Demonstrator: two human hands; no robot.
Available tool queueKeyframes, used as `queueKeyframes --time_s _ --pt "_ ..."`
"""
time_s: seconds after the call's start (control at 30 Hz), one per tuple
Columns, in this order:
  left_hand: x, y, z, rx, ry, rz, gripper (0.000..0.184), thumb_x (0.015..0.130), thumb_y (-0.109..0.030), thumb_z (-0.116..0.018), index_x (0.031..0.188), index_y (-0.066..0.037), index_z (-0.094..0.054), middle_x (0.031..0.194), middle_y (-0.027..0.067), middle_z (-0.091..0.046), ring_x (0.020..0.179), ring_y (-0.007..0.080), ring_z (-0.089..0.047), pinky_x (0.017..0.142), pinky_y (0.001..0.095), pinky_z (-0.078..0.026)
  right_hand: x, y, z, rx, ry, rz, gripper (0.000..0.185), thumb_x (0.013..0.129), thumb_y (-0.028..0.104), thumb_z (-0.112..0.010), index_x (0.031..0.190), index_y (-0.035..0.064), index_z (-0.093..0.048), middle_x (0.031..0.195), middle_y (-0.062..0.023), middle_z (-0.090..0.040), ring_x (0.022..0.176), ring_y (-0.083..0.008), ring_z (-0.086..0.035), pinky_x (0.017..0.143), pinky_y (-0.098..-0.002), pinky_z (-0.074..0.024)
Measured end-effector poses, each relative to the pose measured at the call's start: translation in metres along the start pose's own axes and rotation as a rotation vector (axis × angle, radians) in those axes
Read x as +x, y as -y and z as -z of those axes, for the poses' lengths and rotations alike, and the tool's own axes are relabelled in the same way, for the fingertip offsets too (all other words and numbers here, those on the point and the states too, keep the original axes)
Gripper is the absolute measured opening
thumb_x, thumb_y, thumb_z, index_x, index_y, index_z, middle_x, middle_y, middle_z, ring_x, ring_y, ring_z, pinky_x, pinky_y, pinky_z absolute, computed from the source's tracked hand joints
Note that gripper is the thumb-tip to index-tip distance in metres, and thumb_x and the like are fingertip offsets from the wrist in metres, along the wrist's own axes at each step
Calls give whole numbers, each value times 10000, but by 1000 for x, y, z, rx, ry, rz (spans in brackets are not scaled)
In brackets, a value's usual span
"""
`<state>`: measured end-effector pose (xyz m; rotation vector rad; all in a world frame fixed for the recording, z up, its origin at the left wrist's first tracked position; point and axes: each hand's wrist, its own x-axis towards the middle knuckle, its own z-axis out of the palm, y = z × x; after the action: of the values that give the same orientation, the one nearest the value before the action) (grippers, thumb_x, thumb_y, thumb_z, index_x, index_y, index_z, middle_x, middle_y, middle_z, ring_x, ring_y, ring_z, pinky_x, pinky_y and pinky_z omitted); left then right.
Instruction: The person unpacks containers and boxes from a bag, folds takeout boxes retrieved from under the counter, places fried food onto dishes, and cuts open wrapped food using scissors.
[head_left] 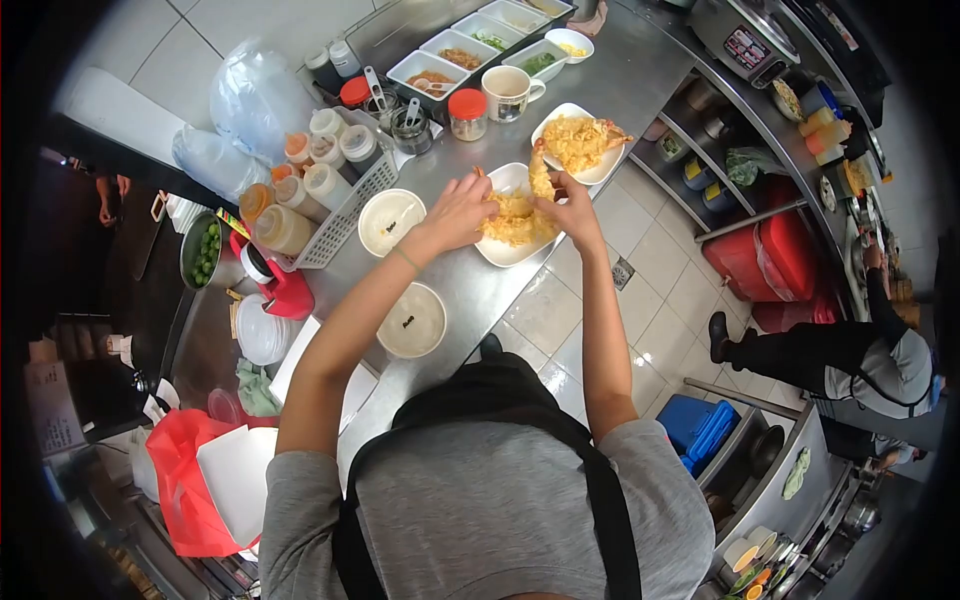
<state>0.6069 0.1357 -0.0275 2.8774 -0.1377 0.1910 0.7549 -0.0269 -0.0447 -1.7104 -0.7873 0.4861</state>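
Observation:
A white square plate (497, 252) on the steel counter bears golden, flaky tempura (515, 222). My right hand (574, 212) grips a tempura shrimp (541, 172) upright over the plate's right side. On the left, my left hand (462, 210) has its fingers closed at the tempura; a reddish shrimp tail pokes out above them, and the rest is hidden by the fingers. Just beyond, another white plate (592, 176) holds more tempura shrimp (580, 142). Two pale round bowls (412, 320) with dark marks inside stand left of the plate, near my left forearm.
A basket (345, 215) of sauce bottles stands at left. Behind the plates are a red-lidded jar (467, 115), a mug (508, 92) and white topping tubs (430, 72). The counter edge runs along the right. A co-worker (850, 360) stands at far right.

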Motion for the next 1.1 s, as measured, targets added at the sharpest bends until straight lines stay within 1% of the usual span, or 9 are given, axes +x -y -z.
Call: queueKeyframes --time_s 0.2,0.4,0.57,0.67,0.73,0.8,0.87,0.97,1.1 --pt "10 4 15 -4 81 -170 296 575 -159 -684 843 -130 -563 922 23 -495 965 208 -449 803 352 -334 -23 22 -8 -12 -163 55 388 636 180 -755 926 8 -561 816 -59 -612 697 -124 -537 608 -257 -427" --pt "45 21 46 -220 317 -89 305 592 -194 -676 863 -119 -557 871 26 -581 922 209 -505 816 376 -340 -39 44 -29 -128 -266 98 385 631 165 -746 899 0 -523 812 -99 -582 689 -192 -550 606 -302 -444" --pt "60 52 37 -387 354 -44 435 609 -171 -685 1003 -48 -547 939 63 -589 947 232 -551 840 366 -423 -37 32 -49 -386 -280 27 447 640 187 -744 960 0 -493 898 -147 -554 851 -298 -538 748 -389 -436" --pt "54 56 33 -439 420 68 528 605 -134 -697 1080 -17 -498 1004 86 -574 942 217 -567 843 346 -446 -34 25 -55 -434 -285 44 449 641 191 -746 960 -4 -497 918 -148 -547 855 -308 -540 750 -389 -440" --pt "47 60 25 -664 334 111 567 599 -108 -705 1108 -30 -468 1042 93 -551 976 191 -546 863 334 -430 -34 26 -56 -448 -258 58 451 642 191 -746 964 -5 -499 928 -149 -543 857 -309 -540 753 -391 -438" --pt "45 65 21 -673 314 106 570 599 -106 -707 1107 -30 -462 1058 91 -542 994 186 -533 876 329 -421 -33 26 -57 -466 -236 75 452 643 191 -746 967 -7 -501 939 -150 -540 860 -309 -541 756 -394 -437" --pt "45 69 18 -682 291 96 572 598 -104 -710 1106 -30 -457 1074 89 -532 1013 182 -521 888 323 -412 -34 25 -61 -586 -319 255 460 621 199 -766 944 -13 -517 878 -142 -543 759 -283 -546 654 -376 -451" --pt "44 70 21 -674 303 62 570 593 -136 -727 1096 -37 -477 1021 106 -559 964 202 -530 855 315 -424 -33 30 -58 -677 -265 259 434 650 239 -757 930 -6 -534 898 -135 -537 748 -260 -538 631 -363 -450" --pt "36 76 38 -596 341 50 559 639 -102 -700 1156 -38 -497 1127 112 -544 1023 198 -513 904 325 -405 -34 31 -26 -458 -234 159 372 720 251 -705 940 -1 -543 829 -144 -567 763 -267 -566 614 -367 -441"
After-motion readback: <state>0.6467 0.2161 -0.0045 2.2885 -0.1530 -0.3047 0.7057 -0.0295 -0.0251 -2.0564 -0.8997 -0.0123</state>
